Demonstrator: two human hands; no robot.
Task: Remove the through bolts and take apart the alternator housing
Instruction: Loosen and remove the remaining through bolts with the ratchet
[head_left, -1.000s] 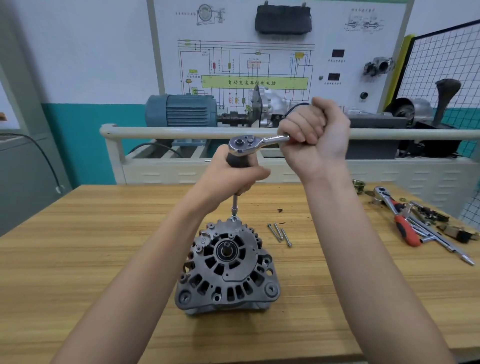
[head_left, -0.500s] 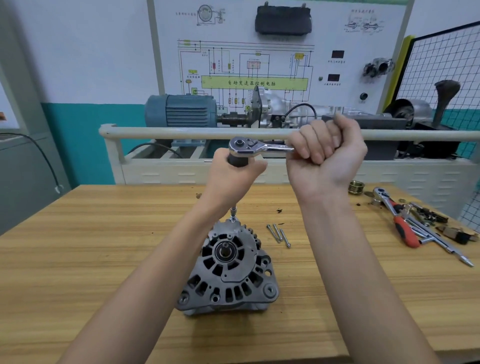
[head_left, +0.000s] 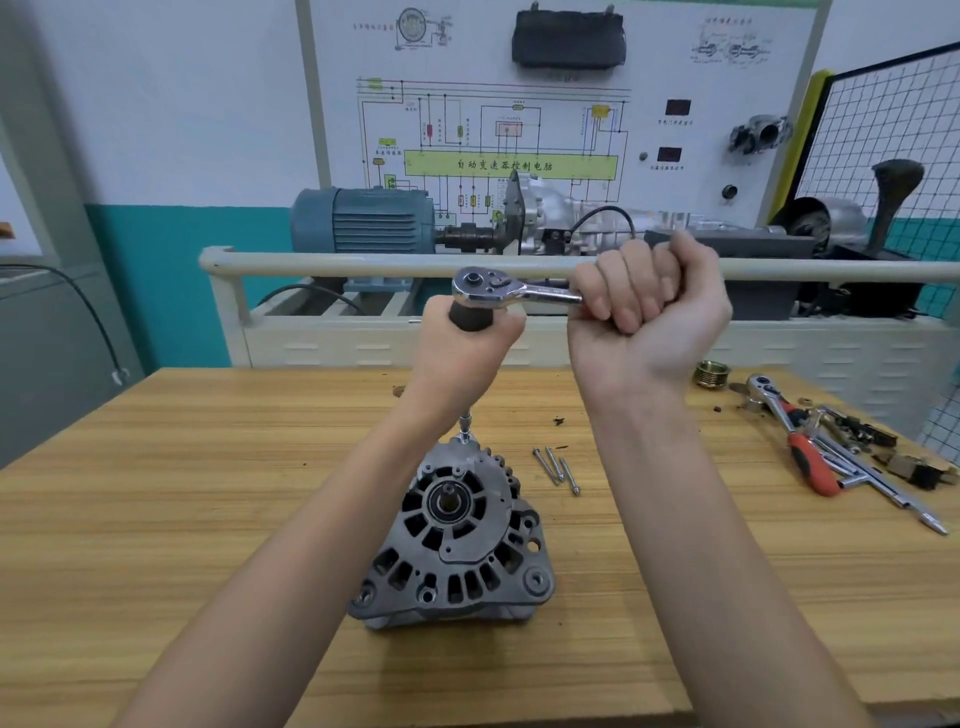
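Observation:
A grey alternator (head_left: 457, 540) stands on the wooden table (head_left: 156, 519), face up. A chrome ratchet wrench (head_left: 511, 292) sits on top of a long black-handled extension whose tip (head_left: 466, 423) meets a bolt at the housing's far edge. My left hand (head_left: 462, 358) grips the black handle just under the ratchet head. My right hand (head_left: 649, 322) is wrapped round the ratchet's handle, which points right. Three loose through bolts (head_left: 557, 469) lie on the table right of the alternator.
At the table's right lie a red-handled ratchet (head_left: 800, 447), extension bars, small dark parts and a brass pulley nut (head_left: 711, 374). Behind the table runs a white rail (head_left: 363, 265) with a blue motor (head_left: 363, 221), a gearbox and a wiring board.
My right hand has swung the ratchet handle toward me and to the right, and dropped a little. My left hand has held the extension upright on the same bolt.

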